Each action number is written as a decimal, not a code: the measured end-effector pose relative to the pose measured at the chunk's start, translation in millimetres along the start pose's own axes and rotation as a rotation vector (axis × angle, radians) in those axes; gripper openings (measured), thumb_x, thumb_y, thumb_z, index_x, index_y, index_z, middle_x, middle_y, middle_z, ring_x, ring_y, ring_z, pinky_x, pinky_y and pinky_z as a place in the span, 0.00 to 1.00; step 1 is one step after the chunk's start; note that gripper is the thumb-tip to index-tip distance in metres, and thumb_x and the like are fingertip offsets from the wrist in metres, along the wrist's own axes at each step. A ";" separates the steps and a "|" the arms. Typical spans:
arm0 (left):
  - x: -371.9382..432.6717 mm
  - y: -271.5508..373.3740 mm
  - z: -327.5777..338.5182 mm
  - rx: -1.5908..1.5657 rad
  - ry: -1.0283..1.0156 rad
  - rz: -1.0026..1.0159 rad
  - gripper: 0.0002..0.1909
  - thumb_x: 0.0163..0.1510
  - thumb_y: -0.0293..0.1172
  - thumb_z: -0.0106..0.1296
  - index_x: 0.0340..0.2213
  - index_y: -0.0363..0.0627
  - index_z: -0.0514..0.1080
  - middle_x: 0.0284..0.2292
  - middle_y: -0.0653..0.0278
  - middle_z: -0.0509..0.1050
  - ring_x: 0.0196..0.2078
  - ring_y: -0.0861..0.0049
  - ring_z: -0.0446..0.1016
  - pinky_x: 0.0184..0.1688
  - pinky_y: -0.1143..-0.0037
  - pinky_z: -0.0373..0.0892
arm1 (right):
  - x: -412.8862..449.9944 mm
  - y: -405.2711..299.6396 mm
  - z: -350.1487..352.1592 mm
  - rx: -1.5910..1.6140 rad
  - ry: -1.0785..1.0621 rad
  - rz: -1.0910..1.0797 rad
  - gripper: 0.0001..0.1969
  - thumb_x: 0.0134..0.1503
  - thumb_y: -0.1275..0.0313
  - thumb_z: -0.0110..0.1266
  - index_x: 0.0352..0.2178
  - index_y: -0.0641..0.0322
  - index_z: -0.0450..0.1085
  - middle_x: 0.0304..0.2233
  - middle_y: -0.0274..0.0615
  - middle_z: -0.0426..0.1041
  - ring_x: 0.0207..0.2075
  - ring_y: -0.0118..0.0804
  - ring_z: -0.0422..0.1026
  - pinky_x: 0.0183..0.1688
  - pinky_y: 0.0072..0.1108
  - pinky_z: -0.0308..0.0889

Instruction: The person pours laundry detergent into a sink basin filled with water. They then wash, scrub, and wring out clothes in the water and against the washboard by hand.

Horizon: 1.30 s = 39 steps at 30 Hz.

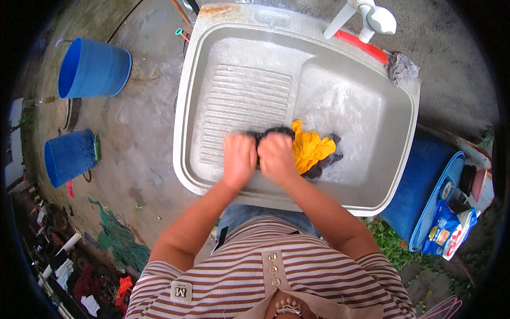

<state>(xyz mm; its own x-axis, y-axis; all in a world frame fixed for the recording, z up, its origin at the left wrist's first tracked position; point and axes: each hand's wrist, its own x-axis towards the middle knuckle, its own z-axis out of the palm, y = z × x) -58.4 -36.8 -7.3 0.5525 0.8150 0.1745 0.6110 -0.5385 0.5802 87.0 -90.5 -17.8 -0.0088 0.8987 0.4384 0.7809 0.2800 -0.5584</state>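
Both fists are closed on a black cloth [281,130] over the ribbed washboard [249,95] of a grey laundry sink [181,131]. My left hand [240,157] is over the lower part of the ribs. Close beside it, my right hand [275,155] is near the washboard's right edge. Both hands are blurred, and they hide much of the cloth. Touching the right hand's side is a crumpled yellow cloth [310,147], with a dark cloth [327,162] partly under it. Both reach into the basin [346,103], where there is sudsy water.
White pipes [366,20] rise behind the sink, beside a red strip [362,46] and a crumpled grey rag [402,67] on the rim. A blue barrel [414,179] at the right bears a detergent bag [442,233]. Two blue tubs [95,67] stand at the left.
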 end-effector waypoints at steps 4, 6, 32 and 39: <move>43.2 -22.8 19.4 0.194 0.137 0.044 0.06 0.50 0.29 0.51 0.31 0.43 0.69 0.32 0.52 0.68 0.39 0.53 0.65 0.45 0.59 0.60 | 53.9 39.3 10.7 -0.061 -0.235 -0.014 0.04 0.46 0.70 0.53 0.21 0.55 0.68 0.29 0.41 0.68 0.39 0.47 0.66 0.43 0.38 0.58; 120.7 -38.7 20.4 0.318 0.185 -0.074 0.06 0.55 0.32 0.49 0.33 0.44 0.71 0.33 0.55 0.70 0.40 0.55 0.66 0.46 0.58 0.60 | 113.5 61.6 30.4 -0.196 -0.037 0.108 0.07 0.50 0.67 0.53 0.21 0.55 0.69 0.30 0.40 0.70 0.40 0.46 0.66 0.42 0.38 0.58; 47.5 96.1 69.5 -0.152 -0.349 0.115 0.29 0.54 0.34 0.60 0.54 0.40 0.63 0.47 0.44 0.70 0.51 0.52 0.68 0.57 0.61 0.63 | -89.4 199.0 -119.7 -0.300 0.424 1.026 0.19 0.59 0.67 0.54 0.47 0.71 0.67 0.46 0.61 0.70 0.48 0.59 0.70 0.53 0.39 0.65; 6.7 97.2 158.6 0.329 -0.548 0.006 0.31 0.52 0.37 0.60 0.55 0.43 0.62 0.45 0.41 0.71 0.50 0.49 0.70 0.54 0.62 0.67 | -208.1 160.3 -58.4 0.056 -0.377 1.210 0.34 0.51 0.64 0.63 0.53 0.75 0.60 0.52 0.65 0.69 0.55 0.58 0.68 0.58 0.37 0.63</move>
<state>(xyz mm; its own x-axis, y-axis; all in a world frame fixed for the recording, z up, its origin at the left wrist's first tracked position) 94.6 -117.7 -75.9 0.7127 0.6311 -0.3062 0.7013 -0.6510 0.2906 250.5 -252.3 -157.5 0.5054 0.6266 -0.5932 0.3866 -0.7791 -0.4936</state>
